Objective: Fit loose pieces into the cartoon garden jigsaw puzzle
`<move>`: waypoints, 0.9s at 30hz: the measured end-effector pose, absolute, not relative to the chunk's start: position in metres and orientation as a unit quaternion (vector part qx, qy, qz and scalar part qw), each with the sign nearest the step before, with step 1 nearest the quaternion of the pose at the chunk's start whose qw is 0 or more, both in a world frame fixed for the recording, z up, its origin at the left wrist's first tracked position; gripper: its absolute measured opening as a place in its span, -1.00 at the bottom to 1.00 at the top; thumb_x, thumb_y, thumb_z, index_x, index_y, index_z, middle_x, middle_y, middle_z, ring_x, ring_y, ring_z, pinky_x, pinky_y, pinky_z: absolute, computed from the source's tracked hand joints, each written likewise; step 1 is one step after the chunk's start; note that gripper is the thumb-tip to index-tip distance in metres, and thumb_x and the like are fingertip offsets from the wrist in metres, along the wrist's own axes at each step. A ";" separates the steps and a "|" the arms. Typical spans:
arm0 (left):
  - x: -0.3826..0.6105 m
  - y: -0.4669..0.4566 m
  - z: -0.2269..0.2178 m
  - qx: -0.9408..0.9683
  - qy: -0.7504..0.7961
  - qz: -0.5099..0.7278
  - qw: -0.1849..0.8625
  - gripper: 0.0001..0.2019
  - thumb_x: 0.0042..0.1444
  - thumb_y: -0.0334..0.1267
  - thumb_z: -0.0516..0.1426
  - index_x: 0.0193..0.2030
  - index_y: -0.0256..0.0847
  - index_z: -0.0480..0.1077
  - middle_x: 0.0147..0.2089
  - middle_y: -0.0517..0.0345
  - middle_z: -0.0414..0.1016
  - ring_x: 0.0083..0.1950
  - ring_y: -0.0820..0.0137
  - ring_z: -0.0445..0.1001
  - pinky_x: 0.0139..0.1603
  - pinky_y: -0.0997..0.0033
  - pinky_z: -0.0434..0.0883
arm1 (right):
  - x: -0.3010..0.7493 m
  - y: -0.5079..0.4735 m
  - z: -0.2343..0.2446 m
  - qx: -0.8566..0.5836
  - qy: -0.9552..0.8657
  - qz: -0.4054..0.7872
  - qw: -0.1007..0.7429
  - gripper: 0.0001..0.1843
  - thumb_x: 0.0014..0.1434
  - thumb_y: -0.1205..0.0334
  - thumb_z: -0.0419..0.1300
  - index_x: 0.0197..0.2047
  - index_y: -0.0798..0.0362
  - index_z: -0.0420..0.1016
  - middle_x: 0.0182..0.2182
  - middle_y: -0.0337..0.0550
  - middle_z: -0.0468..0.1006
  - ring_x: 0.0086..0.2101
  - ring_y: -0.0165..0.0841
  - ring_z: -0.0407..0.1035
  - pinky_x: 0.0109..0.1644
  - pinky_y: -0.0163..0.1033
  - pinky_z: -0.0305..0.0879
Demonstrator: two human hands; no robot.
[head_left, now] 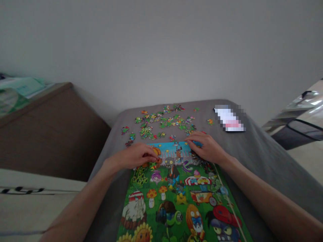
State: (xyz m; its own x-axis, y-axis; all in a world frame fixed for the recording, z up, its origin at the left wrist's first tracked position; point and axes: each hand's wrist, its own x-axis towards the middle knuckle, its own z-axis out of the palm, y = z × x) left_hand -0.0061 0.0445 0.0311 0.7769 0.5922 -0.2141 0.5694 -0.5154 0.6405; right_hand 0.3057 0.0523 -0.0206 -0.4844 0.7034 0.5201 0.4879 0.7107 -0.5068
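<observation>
A puzzle board (174, 205) printed with cartoon plants and zombies lies on the grey cloth in front of me. At its upper left, my left hand (135, 155) is bent down, with thumb and fingers pinched together on the picture. Whatever sits between those fingertips is too small to make out. My right hand (205, 146) rests over the upper right edge, fingers stretched out and thumb apart from them. Beyond the board, loose puzzle pieces (146, 131) are scattered in a wide cluster.
A phone (229, 119) with a lit, blurred screen lies at the right of the grey cloth surface (202, 117). One orange piece (210, 122) sits apart beside it. A brown cabinet (50, 134) stands left, a pale wall behind, and a metallic object with black straps (308, 114) right.
</observation>
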 end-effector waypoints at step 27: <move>-0.007 0.042 0.024 0.864 0.357 0.043 0.353 -0.94 0.22 -0.24 0.24 -0.27 -0.15 0.49 -0.22 0.20 0.52 -0.20 0.40 0.46 -0.19 0.43 0.30 | 0.304 0.050 -0.021 -0.336 -0.857 0.175 0.348 -0.80 0.34 0.32 0.10 -0.17 0.02 0.58 -0.25 -0.09 0.65 -0.21 -0.27 0.53 -0.06 -0.13 0.46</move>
